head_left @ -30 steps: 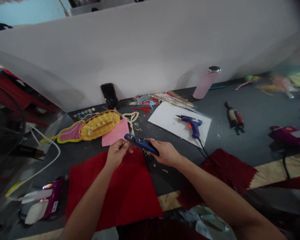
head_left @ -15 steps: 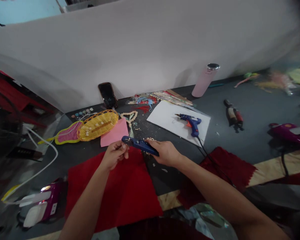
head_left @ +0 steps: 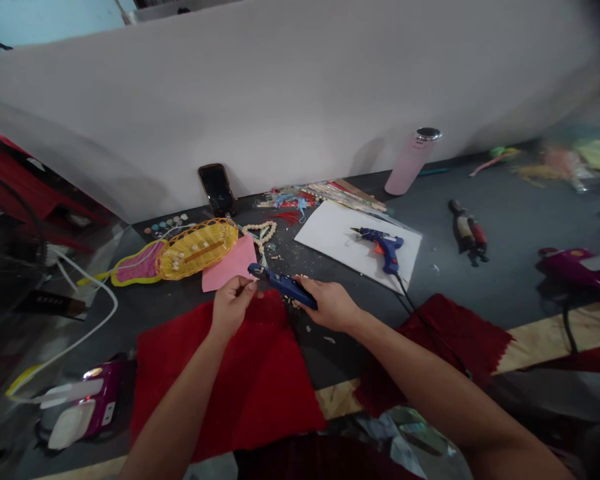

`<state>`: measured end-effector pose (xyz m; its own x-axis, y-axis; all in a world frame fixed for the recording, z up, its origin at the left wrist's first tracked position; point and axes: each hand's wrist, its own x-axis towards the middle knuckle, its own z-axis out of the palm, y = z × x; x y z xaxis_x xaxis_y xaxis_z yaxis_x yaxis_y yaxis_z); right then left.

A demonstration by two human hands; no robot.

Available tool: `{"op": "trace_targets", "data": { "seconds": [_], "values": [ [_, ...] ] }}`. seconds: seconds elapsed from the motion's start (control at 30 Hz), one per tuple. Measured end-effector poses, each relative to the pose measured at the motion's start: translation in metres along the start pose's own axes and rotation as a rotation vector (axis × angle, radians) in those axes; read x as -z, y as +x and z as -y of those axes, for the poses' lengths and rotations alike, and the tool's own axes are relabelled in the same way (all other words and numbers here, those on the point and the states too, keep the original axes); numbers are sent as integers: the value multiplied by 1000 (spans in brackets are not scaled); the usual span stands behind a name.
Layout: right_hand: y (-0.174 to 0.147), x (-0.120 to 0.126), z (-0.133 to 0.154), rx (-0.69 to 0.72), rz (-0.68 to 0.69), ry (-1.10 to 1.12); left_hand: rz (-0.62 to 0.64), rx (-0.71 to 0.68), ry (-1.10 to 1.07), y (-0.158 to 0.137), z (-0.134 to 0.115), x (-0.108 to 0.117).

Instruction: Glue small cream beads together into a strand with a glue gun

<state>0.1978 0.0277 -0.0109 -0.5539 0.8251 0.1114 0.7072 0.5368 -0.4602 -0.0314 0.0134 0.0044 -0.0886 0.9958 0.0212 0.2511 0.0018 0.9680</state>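
My right hand (head_left: 333, 305) is wrapped round a pair of blue-handled cutters (head_left: 287, 287), whose head points left toward my other hand. The fingers of my left hand (head_left: 234, 303) are pinched together just left of the cutter head. A small pale bit seems to show at those fingertips, too small to name. Beneath both hands lie a red cloth (head_left: 235, 373) and the dark tabletop. Several small pale pieces (head_left: 296, 304) are scattered under and beside the cutters, partly hidden by them.
Behind my hands are a yellow woven basket (head_left: 220, 233), a pink paper (head_left: 230, 267), a string of beads (head_left: 267, 233) and a phone (head_left: 217, 190). A blue glue gun (head_left: 387, 247) rests on white sheets (head_left: 325, 227). Farther right are a pink bottle (head_left: 410, 163) and pliers (head_left: 467, 230).
The cutter head has come away from my left fingertips, leaving a small gap. My left hand has turned slightly and its fingers are drawn tighter together. My right hand keeps its grip.
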Motion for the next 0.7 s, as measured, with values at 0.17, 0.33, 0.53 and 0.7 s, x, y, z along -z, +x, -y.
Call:
{"op": "trace_targets", "data": {
  "seconds": [0.17, 0.33, 0.53, 0.7],
  "values": [
    [1, 2, -2, 37, -5, 40, 106, 113, -172, 2, 4, 4],
    [1, 3, -4, 53, 11, 23, 199, 202, -338, 2, 0, 5],
    [-2, 4, 1, 45, 32, -7, 268, 250, -394, 1, -5, 9],
    [-4, 7, 6, -1, 56, -54, 257, 225, -418, 1, 0, 10]
  ]
}}
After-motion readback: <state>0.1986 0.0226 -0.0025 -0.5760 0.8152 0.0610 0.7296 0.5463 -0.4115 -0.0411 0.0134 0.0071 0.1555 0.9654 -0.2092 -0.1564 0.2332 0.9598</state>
